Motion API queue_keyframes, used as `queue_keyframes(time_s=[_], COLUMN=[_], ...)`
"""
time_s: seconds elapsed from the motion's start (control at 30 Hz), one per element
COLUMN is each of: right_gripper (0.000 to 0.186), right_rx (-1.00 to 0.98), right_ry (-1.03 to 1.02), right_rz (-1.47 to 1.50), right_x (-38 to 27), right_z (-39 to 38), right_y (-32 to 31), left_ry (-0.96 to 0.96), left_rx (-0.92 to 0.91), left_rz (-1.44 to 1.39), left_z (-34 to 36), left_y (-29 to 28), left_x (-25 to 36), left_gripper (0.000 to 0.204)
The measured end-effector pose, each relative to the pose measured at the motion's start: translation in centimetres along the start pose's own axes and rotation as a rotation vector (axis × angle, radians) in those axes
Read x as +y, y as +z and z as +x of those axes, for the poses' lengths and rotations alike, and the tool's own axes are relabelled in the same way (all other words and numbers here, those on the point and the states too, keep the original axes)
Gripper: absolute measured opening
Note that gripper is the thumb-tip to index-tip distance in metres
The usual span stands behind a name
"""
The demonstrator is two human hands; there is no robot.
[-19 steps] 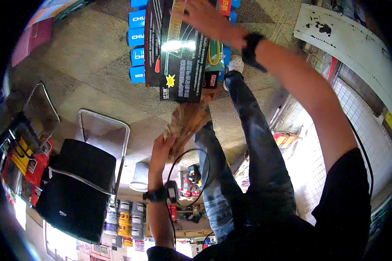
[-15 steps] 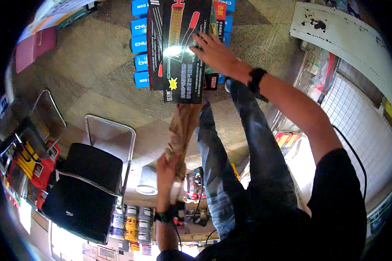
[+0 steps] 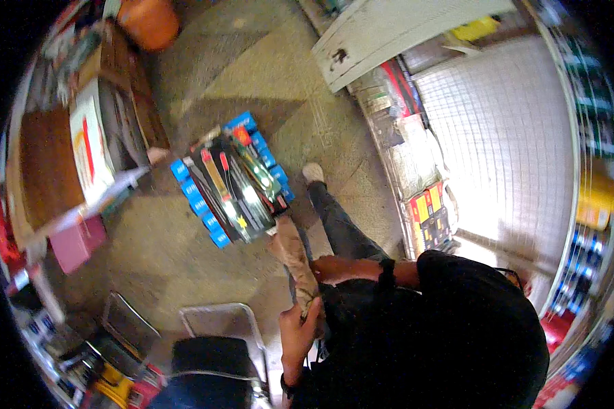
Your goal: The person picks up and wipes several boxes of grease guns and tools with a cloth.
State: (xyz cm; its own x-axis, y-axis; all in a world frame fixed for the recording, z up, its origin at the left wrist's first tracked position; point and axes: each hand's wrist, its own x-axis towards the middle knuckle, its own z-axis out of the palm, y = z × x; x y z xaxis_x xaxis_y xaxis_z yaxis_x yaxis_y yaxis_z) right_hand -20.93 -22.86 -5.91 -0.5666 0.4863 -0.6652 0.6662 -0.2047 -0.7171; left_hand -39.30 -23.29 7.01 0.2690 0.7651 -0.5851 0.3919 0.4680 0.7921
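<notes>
Brown crumpled strip, paper or cloth not distinguishable: located between the near end of the black box and the person's body. Its lower part is gripped in the left hand, fingers closed round it. The right hand, spread over the black box half a second ago, is now drawn back beside the strip; its fingers are too unclear to tell spread from pinching. Handling is thereby judged to be shifted from box to strip. Any fastening at the upper end cannot be made out. Blue boxes project along both sides. Room is offered by the floor at left, bounded by cartons and chair; at right, movement is limited by the leg.
</notes>
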Motion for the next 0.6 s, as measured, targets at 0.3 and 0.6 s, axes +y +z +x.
queue_keyframes(time_s=[0.3,0.6], right_gripper=[0.039,0.040], right_rx=[0.764,1.338], right_ry=[-0.163,-0.230], right_rz=[0.373,0.702], right_x=[-2.6,1.4], right_z=[-8.2,-24.1], right_y=[-1.6,2.6], left_ry=[0.694,1.278], left_rx=[-0.198,-0.493], left_rz=[0.862,0.824], left_z=[-1.7,-6.0], left_y=[1.7,14.2], left_x=[10.0,15.9], left_gripper=[0.045,0.035])
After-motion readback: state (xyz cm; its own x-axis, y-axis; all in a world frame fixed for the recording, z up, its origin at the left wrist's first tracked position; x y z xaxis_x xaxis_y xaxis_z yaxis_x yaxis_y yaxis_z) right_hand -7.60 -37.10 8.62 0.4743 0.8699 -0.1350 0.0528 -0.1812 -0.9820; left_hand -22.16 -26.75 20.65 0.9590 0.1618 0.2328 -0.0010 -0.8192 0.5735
